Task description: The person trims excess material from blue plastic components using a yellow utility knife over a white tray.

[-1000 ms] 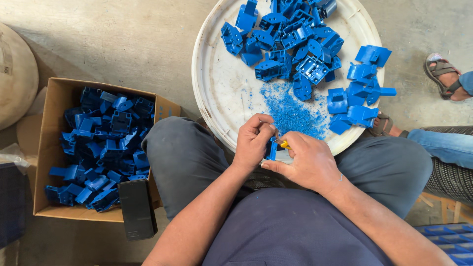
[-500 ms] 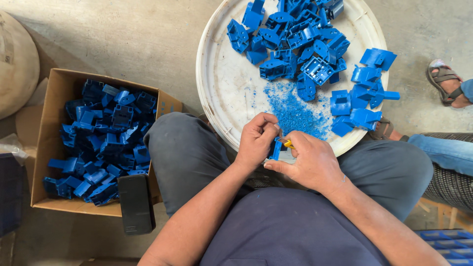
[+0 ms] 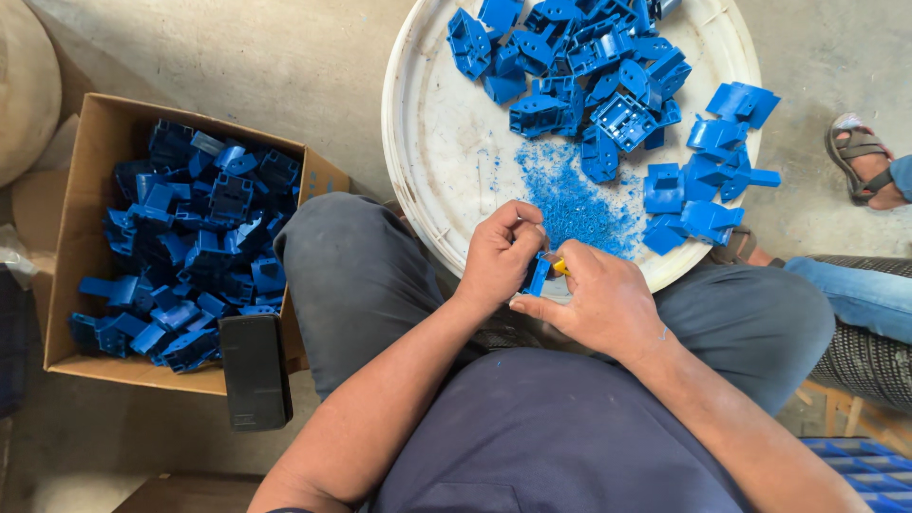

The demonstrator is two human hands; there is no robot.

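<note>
Currently, you are seated over the round white tray [image 3: 427,142], with the heap of blue moulded parts [image 3: 579,66] at its far side, a patch of blue shavings [image 3: 575,204] nearer you, and a cardboard box [image 3: 95,142] of similar parts to your left. Judging by the shavings, the trimming step is in hand. Your left hand [image 3: 499,252] pinches one small blue part [image 3: 539,275] over the tray's near rim, long axis running roughly away from you. Your right hand [image 3: 598,299] is closed around a yellow-handled tool [image 3: 561,268] touching that part. The next stroke calls for a firm pinch and fingertips clear of the edge.
</note>
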